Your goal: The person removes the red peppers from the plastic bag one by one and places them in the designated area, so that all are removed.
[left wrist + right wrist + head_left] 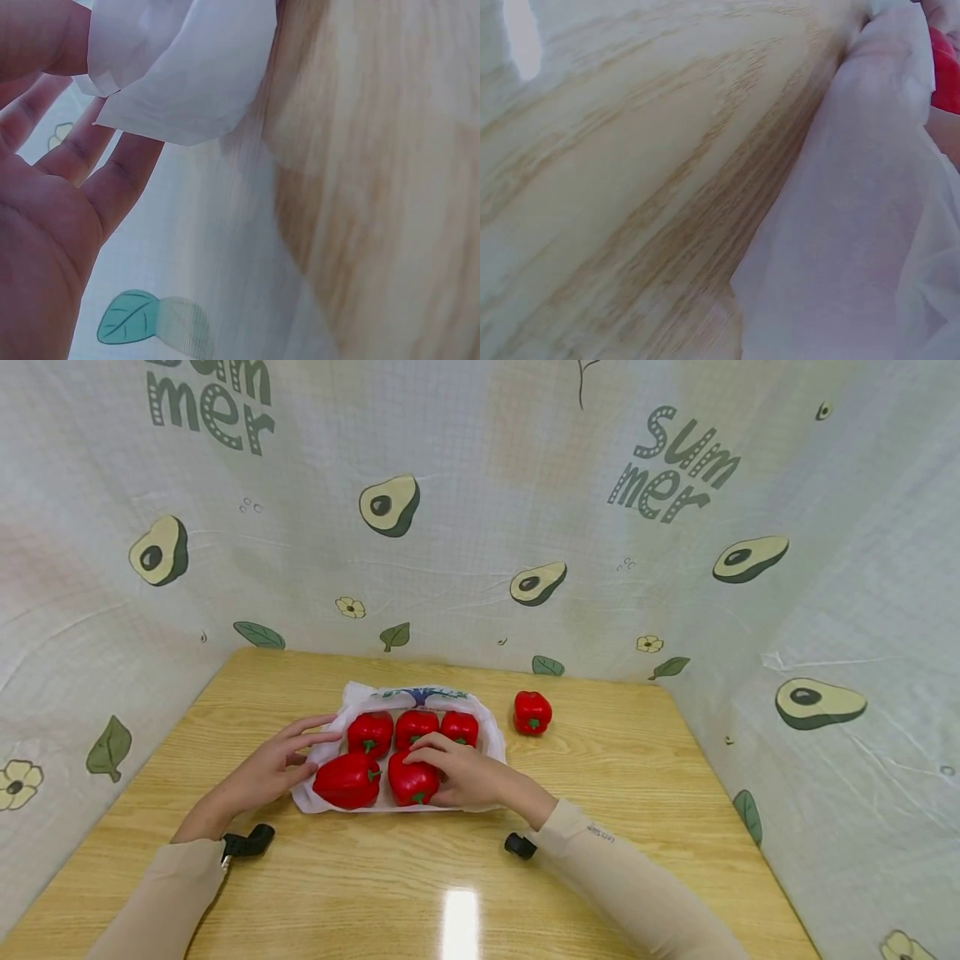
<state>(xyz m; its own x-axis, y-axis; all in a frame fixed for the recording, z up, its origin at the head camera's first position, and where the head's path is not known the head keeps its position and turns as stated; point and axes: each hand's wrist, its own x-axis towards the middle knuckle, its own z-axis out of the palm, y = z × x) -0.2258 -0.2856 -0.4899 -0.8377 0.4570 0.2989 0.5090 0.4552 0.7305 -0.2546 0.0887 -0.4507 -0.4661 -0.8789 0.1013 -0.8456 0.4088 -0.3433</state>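
Observation:
A white plastic bag [487, 735] lies flat on the wooden table [600, 827] with several red bell peppers on it. My right hand [457, 770] rests on the front middle pepper [411, 782], fingers curved over its top. My left hand [273, 766] lies at the bag's left edge with straight fingers touching it, beside the front left pepper [347, 780]. Three peppers [415, 727] stand in the back row. One more red pepper [532, 712] stands alone on the table right of the bag. The left wrist view shows my spread fingers [112, 180] under the bag's white edge [187, 82].
Cloth walls printed with avocados enclose the table on three sides. A bright light reflection [459, 922] lies on the table's front. The right wrist view shows wood grain and the bag's white film [855, 247] with a bit of red pepper [946, 75].

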